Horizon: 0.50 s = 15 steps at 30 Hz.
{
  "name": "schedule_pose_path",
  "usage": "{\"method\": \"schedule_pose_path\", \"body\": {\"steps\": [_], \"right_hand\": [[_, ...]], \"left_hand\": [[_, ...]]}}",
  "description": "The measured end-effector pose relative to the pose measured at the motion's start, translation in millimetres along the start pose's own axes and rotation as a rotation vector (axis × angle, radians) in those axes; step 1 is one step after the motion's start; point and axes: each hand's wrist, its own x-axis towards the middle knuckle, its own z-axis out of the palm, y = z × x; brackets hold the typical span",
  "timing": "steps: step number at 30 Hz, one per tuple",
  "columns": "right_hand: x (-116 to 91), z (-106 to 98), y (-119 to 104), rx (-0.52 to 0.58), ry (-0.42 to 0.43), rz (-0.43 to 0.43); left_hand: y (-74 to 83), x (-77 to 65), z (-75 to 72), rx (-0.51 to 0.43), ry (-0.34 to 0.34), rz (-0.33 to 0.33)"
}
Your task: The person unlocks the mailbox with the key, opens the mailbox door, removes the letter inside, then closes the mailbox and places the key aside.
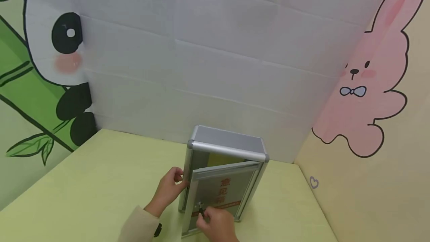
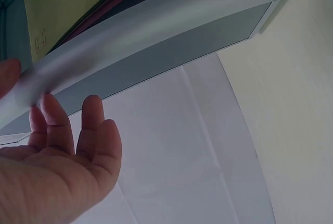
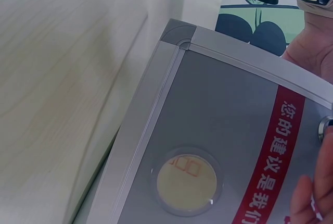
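Observation:
A grey metal suggestion box with silver edges stands upright on the table. Its front door, printed with red characters, hangs ajar on the left side. My left hand holds the box's left frame edge; the left wrist view shows the thumb on the inner side and fingertips on the outer. At the door's lock, my right hand pinches a black-headed key. Yellowish paper or a folder and a dark red edge show inside the box. The right hand is mostly cut off in its wrist view.
The pale yellow table reaches a white back wall just behind the box. Side walls carry a panda picture at left and a pink rabbit at right. A round window is set in the door.

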Motion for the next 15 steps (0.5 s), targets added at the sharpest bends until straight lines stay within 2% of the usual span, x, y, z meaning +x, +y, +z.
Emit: {"method": "schedule_pose_path", "body": {"steps": [9, 15], "right_hand": [[0.2, -1.7, 5.0, -0.02, 0.036, -0.035], [-5.8, -1.8, 3.9, 0.005, 0.03, -0.021]], "left_hand": [[1.7, 8.0, 4.9, -0.021, 0.013, 0.034], [-0.2, 3.7, 6.7, -0.03, 0.007, 0.016]]}}
